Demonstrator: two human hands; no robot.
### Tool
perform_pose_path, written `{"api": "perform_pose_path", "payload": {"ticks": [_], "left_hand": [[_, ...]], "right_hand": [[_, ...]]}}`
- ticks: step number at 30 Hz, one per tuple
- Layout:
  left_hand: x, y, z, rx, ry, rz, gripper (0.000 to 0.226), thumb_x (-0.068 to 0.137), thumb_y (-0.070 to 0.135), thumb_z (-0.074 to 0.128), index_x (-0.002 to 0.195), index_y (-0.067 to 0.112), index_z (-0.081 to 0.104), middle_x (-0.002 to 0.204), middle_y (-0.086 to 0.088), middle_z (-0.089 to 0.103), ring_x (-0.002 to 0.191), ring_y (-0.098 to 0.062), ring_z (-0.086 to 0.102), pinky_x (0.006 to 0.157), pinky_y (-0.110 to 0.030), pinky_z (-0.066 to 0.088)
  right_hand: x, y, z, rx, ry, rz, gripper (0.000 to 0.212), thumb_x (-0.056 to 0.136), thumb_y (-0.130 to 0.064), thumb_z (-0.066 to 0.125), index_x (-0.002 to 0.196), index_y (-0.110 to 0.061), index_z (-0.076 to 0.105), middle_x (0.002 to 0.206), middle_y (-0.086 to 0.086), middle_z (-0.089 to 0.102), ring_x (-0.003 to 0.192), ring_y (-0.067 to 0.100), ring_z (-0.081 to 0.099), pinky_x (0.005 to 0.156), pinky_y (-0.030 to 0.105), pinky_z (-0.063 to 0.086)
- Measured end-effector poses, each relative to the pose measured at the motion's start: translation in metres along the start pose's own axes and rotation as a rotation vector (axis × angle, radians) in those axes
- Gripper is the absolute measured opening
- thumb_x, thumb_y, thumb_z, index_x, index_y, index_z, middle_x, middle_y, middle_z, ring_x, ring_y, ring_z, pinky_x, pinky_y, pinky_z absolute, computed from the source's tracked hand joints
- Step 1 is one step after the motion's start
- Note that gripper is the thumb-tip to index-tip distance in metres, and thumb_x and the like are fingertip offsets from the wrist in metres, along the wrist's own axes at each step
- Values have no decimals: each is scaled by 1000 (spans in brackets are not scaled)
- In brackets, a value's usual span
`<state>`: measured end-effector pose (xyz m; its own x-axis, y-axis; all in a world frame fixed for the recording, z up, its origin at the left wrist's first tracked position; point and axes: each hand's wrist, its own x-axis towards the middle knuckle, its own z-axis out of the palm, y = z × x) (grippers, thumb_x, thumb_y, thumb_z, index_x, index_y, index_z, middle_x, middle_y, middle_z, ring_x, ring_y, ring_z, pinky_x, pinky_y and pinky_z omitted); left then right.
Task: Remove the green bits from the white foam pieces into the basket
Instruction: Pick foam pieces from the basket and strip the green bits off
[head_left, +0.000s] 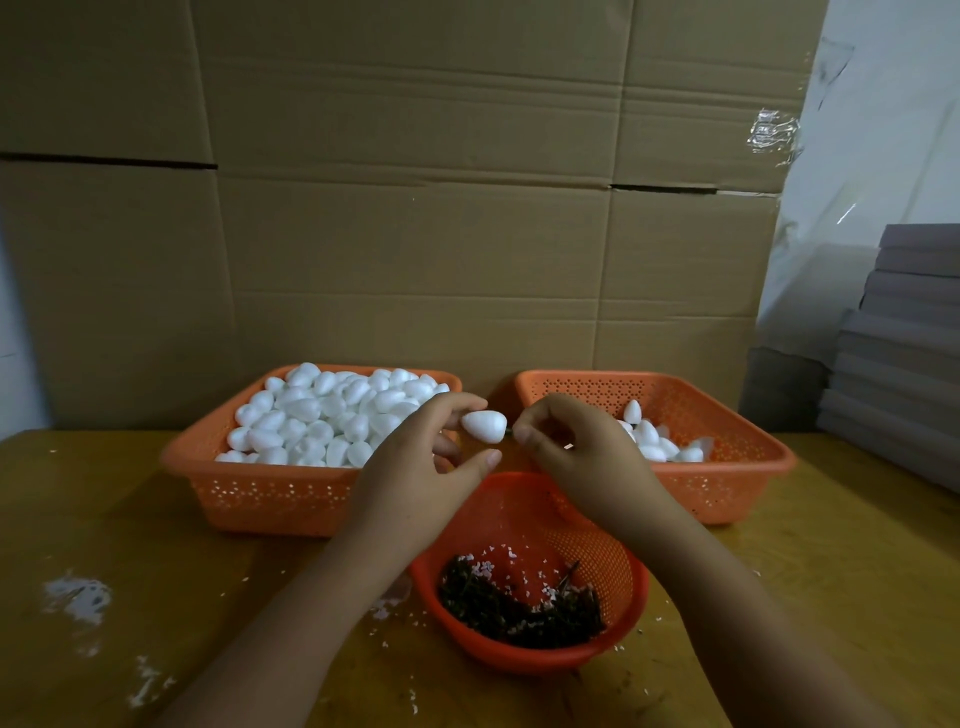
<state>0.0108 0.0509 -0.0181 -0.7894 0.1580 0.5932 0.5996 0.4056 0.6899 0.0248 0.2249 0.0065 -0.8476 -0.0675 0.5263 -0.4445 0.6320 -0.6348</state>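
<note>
The left hand (421, 467) pinches a white foam piece (484, 426) at its blunt end with curled fingertips, holding it up over the middle of the tabletop (104, 519), above the far rim of the round basket (530, 582). The right hand (571, 447) has its fingers curled together at the piece's narrow tip, pinching a small dark bit (511, 430) too small to make out clearly. The round basket sits near the front edge, with dark green bits (514, 610) heaped in its bottom among white crumbs. Toward the back edge, the left rectangular basket (291, 493) is piled with white foam pieces, and the right rectangular basket (727, 467) holds only a few. Cardboard sheets (415, 208) stand behind the back edge.
</note>
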Motion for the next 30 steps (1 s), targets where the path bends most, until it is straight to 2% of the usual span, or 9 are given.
{"api": "perform_pose_path", "payload": {"ticks": [4, 9, 15, 18, 23, 27, 30], "left_hand": [[1, 1, 2, 7, -16, -6, 56, 82, 25, 75, 99, 70, 46, 104, 38, 57, 84, 3, 61, 79, -27, 52], [0, 0, 3, 0, -27, -25, 46, 81, 30, 75, 106, 59, 50, 102, 36, 58, 84, 3, 62, 81, -34, 55], [1, -2, 3, -20, -22, -16, 36, 83, 32, 73, 103, 55, 54, 102, 33, 61, 86, 1, 62, 81, -37, 55], [2, -3, 2, -36, -15, -17, 24, 85, 38, 71, 99, 52, 57, 98, 31, 64, 86, 0, 63, 79, -32, 55], [4, -2, 0, -58, -1, -28, 17, 87, 39, 69, 88, 52, 58, 94, 36, 63, 85, 5, 62, 76, -23, 51], [4, -1, 0, -81, 11, -20, 24, 85, 39, 71, 91, 57, 56, 99, 36, 62, 86, 3, 63, 75, -18, 49], [3, -1, 1, -107, 10, -23, 38, 82, 31, 77, 101, 55, 54, 105, 37, 59, 86, 0, 63, 76, -18, 49]], "right_hand": [[1, 2, 3, 46, -19, 88, 22, 100, -24, 51, 78, -24, 56, 70, -7, 61, 63, 0, 53, 64, 21, 43], [-1, 1, 4, 25, -46, 110, 25, 101, -28, 46, 84, -14, 57, 79, 6, 65, 74, 18, 58, 70, 32, 44], [-1, 1, 5, -14, -54, 99, 28, 101, -30, 46, 83, -12, 57, 75, 4, 63, 70, 16, 56, 71, 36, 44], [-1, 1, 5, 50, -52, 93, 23, 99, -27, 51, 83, -13, 60, 70, 0, 61, 64, 9, 54, 67, 33, 45], [0, -2, 3, 141, -14, 57, 11, 94, -21, 59, 86, -17, 65, 68, -8, 62, 61, -2, 54, 57, 12, 41], [0, -3, 2, 133, 17, 52, 11, 94, -20, 59, 86, -16, 65, 71, -6, 64, 63, -1, 54, 60, 13, 42], [0, -4, 1, 159, 27, 68, 16, 95, -21, 58, 82, -15, 64, 72, 0, 65, 66, 4, 57, 64, 24, 46]]}}
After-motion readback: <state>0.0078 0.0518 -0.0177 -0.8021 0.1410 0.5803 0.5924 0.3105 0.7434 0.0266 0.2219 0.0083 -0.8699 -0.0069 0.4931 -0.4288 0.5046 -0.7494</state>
